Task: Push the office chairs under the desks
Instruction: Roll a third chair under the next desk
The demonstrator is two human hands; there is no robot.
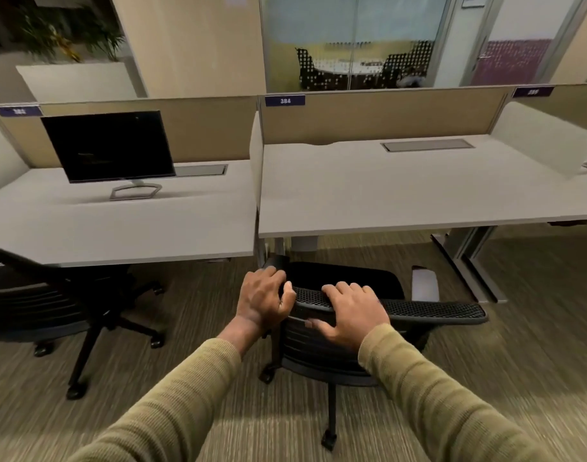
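Both hands, left hand (264, 296) and right hand (352, 311), are clamping the chair (435, 310) backrest top, facing the counter (402, 195) front edge; next calls for a straight forward push.

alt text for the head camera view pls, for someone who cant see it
Both hands, left hand and right hand, grip the top of a black mesh office chair facing an empty desk. A second chair sits at the neighbouring desk with a monitor.
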